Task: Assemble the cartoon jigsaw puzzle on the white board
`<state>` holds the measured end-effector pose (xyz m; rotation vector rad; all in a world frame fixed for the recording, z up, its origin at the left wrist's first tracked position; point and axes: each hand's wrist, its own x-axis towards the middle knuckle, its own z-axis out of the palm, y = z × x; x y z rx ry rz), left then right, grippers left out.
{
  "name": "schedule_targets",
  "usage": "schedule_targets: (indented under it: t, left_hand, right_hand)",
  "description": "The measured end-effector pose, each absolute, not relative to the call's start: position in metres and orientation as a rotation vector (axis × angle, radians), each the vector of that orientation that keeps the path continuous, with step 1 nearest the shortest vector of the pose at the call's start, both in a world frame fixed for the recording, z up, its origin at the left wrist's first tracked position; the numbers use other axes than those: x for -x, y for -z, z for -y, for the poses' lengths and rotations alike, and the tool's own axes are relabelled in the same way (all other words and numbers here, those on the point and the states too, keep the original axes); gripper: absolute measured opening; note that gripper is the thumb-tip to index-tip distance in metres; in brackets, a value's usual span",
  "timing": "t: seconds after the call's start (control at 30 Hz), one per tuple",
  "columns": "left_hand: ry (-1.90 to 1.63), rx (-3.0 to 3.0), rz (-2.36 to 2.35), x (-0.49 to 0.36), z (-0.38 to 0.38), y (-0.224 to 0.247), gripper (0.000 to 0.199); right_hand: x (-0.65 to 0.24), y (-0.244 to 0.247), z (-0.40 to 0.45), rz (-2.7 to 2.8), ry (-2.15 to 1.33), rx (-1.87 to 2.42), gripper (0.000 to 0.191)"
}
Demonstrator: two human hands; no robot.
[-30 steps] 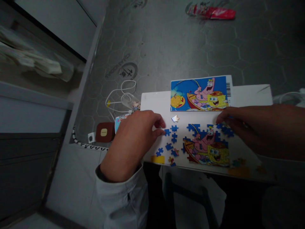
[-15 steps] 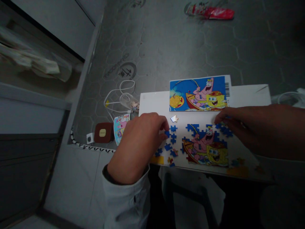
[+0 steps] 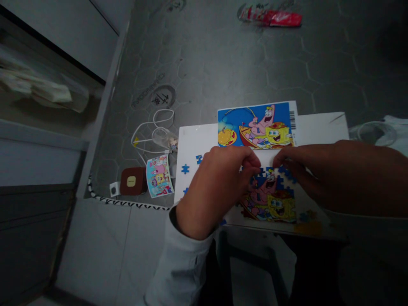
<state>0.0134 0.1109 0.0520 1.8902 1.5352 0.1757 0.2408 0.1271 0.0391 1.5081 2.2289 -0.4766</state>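
Note:
A partly joined jigsaw puzzle with a pink starfish and a yellow sponge lies on a white box-like board. My left hand is over the puzzle's upper left, thumb and forefinger pinched on what looks like a small blue puzzle piece; it covers part of the picture. At the puzzle's upper right, my right hand has its fingers drawn together just above several blue pieces. Whatever is between these fingers is hidden. Behind both hands lies the reference picture card.
Loose blue pieces, one a puzzle piece, lie on the board's left. More pieces lie at its right front. On the floor are a brown box, a cartoon card, a white cable and a red package.
My left hand has moved right, from the loose pieces to the puzzle's top edge, close to my right hand. My right hand remains near the puzzle's upper right. The view has shifted slightly.

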Motion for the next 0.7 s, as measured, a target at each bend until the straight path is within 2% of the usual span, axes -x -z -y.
schedule_targets:
  t: [0.4,0.57,0.7]
  left_hand:
    - [-0.088,-1.939,-1.613,-0.032,-0.109,-0.043,0.018]
    - [-0.047,-1.961,-1.652,-0.035,-0.108,-0.044,0.017]
    - [-0.063,-1.964,-1.647,-0.034,-0.110,-0.043,0.013]
  right_hand:
    - [-0.215,-0.052,-0.123,-2.171,0.396,-1.464,0.030]
    - [-0.212,-0.048,-0.131,-2.112,0.531,-1.468,0.036]
    - [-0.213,-0.047,-0.132,-2.106,0.510,-1.491,0.032]
